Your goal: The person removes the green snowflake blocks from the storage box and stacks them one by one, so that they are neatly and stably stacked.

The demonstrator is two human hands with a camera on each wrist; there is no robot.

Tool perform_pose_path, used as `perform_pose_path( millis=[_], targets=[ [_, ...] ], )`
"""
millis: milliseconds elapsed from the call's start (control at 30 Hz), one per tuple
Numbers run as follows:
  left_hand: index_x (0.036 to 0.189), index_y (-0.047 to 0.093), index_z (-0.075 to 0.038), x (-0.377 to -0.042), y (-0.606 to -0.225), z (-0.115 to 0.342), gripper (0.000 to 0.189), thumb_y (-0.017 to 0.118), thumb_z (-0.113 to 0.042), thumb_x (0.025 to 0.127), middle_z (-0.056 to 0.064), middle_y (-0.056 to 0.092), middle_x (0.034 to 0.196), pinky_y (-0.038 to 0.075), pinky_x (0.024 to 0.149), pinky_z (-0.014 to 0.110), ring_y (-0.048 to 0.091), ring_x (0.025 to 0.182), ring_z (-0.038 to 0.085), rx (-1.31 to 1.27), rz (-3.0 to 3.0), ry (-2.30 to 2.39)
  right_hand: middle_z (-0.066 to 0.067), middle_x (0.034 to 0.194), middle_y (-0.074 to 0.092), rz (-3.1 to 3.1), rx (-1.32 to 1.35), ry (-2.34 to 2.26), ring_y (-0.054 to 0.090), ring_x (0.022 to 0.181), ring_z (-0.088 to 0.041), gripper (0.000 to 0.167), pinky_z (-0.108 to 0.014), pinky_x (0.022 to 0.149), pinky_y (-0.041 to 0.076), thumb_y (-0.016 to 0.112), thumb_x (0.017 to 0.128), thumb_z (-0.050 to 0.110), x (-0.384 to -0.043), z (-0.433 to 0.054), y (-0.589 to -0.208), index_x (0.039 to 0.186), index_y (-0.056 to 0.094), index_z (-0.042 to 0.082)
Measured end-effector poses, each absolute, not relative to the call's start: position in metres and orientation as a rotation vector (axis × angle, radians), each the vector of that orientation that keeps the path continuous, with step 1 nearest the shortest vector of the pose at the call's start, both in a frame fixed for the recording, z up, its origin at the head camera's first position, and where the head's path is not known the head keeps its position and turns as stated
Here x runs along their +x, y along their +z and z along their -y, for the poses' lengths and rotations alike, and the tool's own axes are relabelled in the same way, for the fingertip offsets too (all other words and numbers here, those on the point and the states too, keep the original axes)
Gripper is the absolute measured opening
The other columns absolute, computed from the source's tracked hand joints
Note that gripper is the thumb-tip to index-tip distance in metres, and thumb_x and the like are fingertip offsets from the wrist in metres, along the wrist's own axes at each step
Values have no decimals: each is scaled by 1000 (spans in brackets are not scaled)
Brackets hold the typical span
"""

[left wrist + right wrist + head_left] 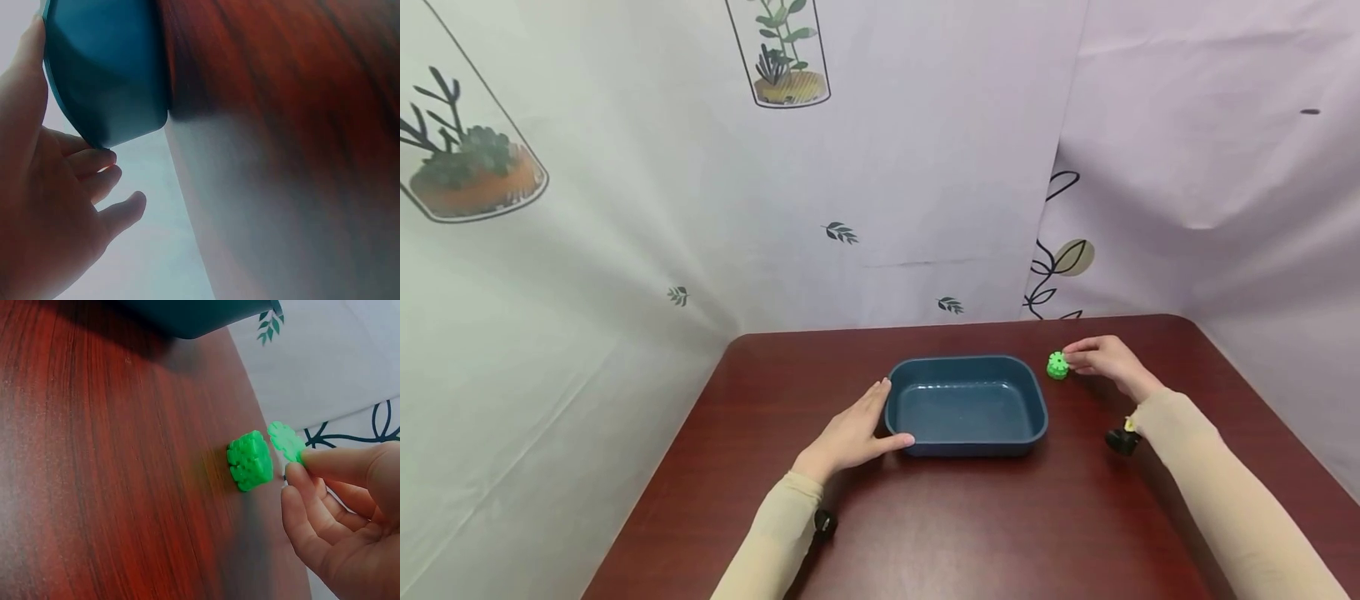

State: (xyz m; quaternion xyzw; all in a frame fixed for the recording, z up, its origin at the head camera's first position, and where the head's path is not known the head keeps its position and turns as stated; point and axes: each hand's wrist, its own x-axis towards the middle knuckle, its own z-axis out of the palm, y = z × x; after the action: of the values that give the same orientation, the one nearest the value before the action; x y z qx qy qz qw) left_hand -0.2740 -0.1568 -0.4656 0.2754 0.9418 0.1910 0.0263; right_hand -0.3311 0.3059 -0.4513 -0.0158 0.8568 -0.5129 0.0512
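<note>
A dark blue rectangular dish [966,447] with rounded corners stands on the table. My left hand [850,435] rests against its left end, thumb on the near rim and the other fingers spread along the left side. In the left wrist view the fingertips touch the edge of the dish [112,69] without curling round it. To the right of the dish, my right hand [1108,364] pinches a thin green notched disc [287,441] between thumb and fingertip. The disc is tilted, just above a short stack of similar green discs [250,460] on the tabletop.
The dark red wooden table [962,521] reaches back to a pale curtain [925,192] printed with plants. The green stack lies close to the table's far edge, beyond the dish's right end. A small black device [1122,441] hangs at the right wrist.
</note>
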Motion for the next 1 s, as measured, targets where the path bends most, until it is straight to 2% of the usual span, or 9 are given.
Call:
perform_pose_path(
  millis=[633, 1000],
  targets=[
    [162, 17, -7, -273, -463, 156, 111, 53, -79, 86, 8, 21, 166, 31, 117, 42, 20, 153, 20, 853, -2911, 586, -24, 113, 69, -2628, -38, -1489, 70, 95, -25, 37, -33, 82, 59, 62, 100, 11, -332, -308, -453, 124, 60, -18],
    [162, 17, -7, -272, -461, 156, 110, 54, -79, 86, 8, 21, 166, 31, 117, 41, 19, 153, 18, 845, -2909, 567, -24, 111, 68, -2671, 29, -1436, 68, 88, -25, 38, -32, 78, 59, 65, 100, 16, -332, -306, -459, 121, 64, -15]
  ],
)
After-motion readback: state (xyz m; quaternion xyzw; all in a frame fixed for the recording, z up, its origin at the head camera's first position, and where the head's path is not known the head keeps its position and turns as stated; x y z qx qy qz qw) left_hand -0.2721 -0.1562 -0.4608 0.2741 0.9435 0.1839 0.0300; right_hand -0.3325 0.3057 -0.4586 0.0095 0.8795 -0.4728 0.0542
